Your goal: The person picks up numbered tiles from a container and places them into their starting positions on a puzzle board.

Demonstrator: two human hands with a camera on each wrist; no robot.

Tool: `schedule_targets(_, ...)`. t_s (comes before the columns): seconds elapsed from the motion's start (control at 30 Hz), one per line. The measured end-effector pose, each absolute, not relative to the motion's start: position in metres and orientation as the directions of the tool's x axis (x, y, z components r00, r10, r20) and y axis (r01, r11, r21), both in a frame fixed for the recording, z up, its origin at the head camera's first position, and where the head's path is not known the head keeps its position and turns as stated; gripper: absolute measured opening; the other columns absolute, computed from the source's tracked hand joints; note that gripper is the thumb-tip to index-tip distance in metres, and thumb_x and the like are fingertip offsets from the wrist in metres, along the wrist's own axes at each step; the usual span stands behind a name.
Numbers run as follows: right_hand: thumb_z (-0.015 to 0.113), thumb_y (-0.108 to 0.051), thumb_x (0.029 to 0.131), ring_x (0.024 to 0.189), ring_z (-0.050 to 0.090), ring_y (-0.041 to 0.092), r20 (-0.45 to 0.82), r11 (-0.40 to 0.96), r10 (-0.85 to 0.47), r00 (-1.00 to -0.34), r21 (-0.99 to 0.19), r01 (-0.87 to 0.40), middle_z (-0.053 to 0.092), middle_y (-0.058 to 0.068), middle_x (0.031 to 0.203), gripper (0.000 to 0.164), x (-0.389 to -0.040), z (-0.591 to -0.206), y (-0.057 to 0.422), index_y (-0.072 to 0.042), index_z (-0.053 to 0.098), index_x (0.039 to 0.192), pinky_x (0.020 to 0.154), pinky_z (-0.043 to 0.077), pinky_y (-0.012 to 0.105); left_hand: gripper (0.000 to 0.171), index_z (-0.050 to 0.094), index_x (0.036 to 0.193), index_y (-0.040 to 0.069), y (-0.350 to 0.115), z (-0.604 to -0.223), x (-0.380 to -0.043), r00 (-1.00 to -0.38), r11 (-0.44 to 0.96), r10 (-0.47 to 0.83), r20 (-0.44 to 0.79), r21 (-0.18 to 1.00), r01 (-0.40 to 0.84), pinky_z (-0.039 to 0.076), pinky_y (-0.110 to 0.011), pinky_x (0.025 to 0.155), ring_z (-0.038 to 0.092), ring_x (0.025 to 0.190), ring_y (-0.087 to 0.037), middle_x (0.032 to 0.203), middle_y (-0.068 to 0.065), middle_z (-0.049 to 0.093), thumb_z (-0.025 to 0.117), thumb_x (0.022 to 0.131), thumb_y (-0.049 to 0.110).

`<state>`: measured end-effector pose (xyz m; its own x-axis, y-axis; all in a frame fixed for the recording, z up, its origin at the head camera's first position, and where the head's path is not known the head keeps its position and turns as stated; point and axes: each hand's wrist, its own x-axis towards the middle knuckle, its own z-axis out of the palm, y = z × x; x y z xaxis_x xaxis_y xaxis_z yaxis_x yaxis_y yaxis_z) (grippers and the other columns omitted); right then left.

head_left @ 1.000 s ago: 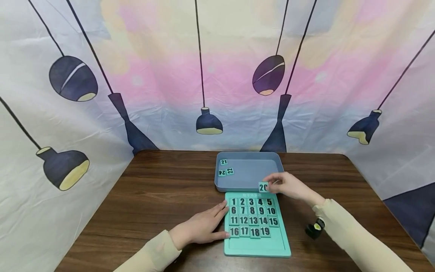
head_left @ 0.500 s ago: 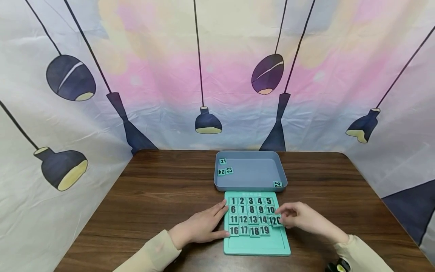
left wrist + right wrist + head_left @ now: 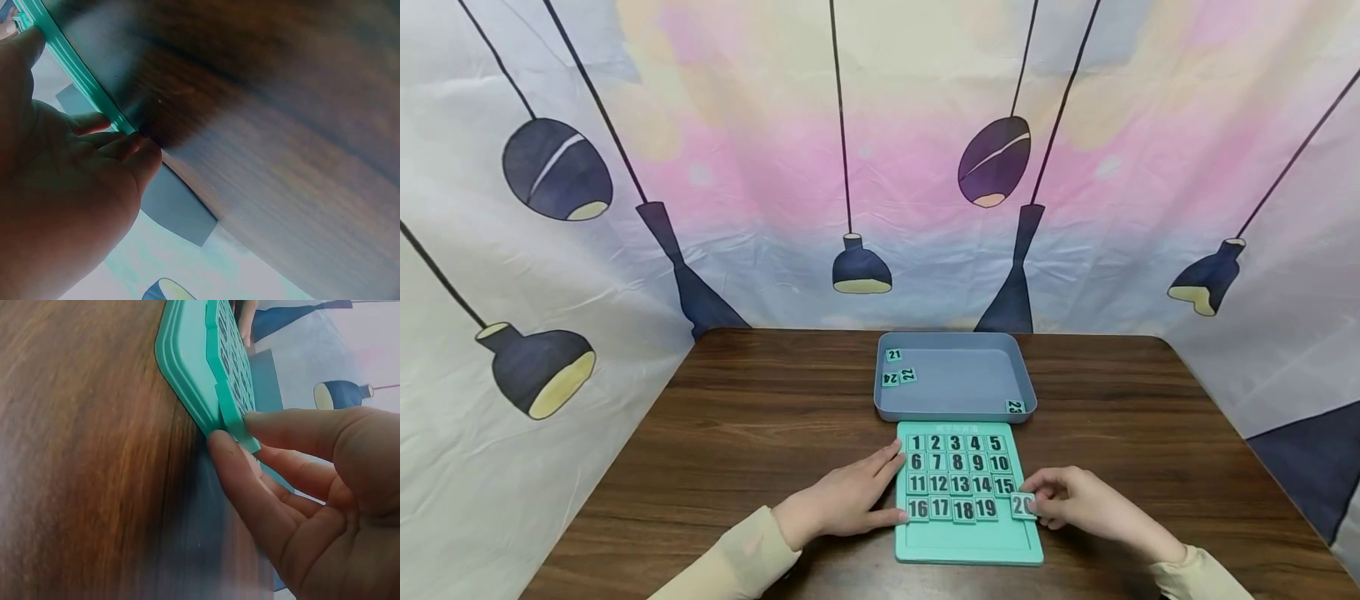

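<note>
A mint-green number board (image 3: 970, 543) lies on the table, with tiles 1 to 19 in rows on it. My right hand (image 3: 1078, 504) pinches the number 20 tile (image 3: 1022, 506) by its right side, at the board's right edge beside the fourth row. In the right wrist view that tile (image 3: 232, 417) tilts between thumb and fingertips, over the board's rim. My left hand (image 3: 850, 496) lies with fingers extended against the board's left edge. The left wrist view shows the left fingertips (image 3: 145, 150) along the board's green side (image 3: 81, 72).
Behind the board stands a blue-grey tray (image 3: 955, 414). Tiles 21 (image 3: 893, 355), 22 (image 3: 907, 375) and 24 (image 3: 890, 380) lie at its left, tile 23 (image 3: 1015, 407) in its near right corner. The brown wooden table (image 3: 760, 400) ends at a lamp-patterned cloth (image 3: 775, 167).
My right hand has carried the 20 tile from the tray's front edge down along the board's right side to the fourth row. Tile 23 has come into view. My left hand has stayed put.
</note>
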<state>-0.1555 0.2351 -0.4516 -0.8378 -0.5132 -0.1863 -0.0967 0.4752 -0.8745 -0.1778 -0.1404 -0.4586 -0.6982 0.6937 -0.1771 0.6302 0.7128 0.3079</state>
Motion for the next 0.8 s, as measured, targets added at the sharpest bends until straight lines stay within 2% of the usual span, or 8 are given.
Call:
schedule_targets(0.23,0.068,-0.016,0.097,0.066,0.062,0.013,-0.139,0.547,-0.490,-0.860,-0.818,-0.179,0.060,0.002,0.081,0.022,-0.157,-0.454,0.226,-0.002,0.070,0.113,0.059,0.055,0.031,0.083,0.025,0.161,0.009,-0.139,-0.457,-0.179,-0.697,0.714,0.693,-0.183,0.308,0.629,0.036,-0.041,0.114,0.024,0.151,-0.023,0.168,-0.009,0.014,0.045,0.100,0.063)
schedule_targets(0.4,0.068,-0.021,0.098,0.059,0.053,0.007,-0.094,0.592,-0.473,-0.876,-0.771,-0.237,0.059,-0.003,0.078,0.020,-0.156,-0.457,0.219,-0.007,0.071,0.111,0.054,0.046,0.027,0.084,0.025,0.161,0.009,-0.139,-0.457,-0.178,-0.696,0.713,0.694,-0.185,0.309,0.629,0.035,-0.041,0.114,0.023,0.151,-0.023,0.168,-0.010,0.014,0.045,0.100,0.063)
schedule_targets(0.6,0.069,-0.019,0.097,0.062,0.047,0.002,-0.032,0.613,-0.464,-0.885,-0.733,-0.295,0.056,-0.009,0.078,0.014,-0.155,-0.460,0.215,-0.011,0.072,0.108,0.057,0.042,0.024,0.083,0.026,0.161,0.009,-0.139,-0.456,-0.178,-0.700,0.717,0.690,-0.184,0.309,0.625,0.036,-0.041,0.113,0.024,0.151,-0.023,0.168,-0.010,0.015,0.046,0.100,0.063)
schedule_targets(0.8,0.072,-0.016,0.095,0.067,0.048,0.001,0.021,0.634,-0.496,-0.868,-0.674,-0.379,0.053,-0.012,0.080,0.019,-0.148,-0.462,0.213,-0.011,0.073,0.113,0.060,0.044,0.024,0.083,0.026,0.161,0.008,-0.139,-0.457,-0.178,-0.702,0.718,0.689,-0.181,0.307,0.625,0.036,-0.042,0.113,0.025,0.151,-0.024,0.168,-0.010,0.015,0.047,0.101,0.061)
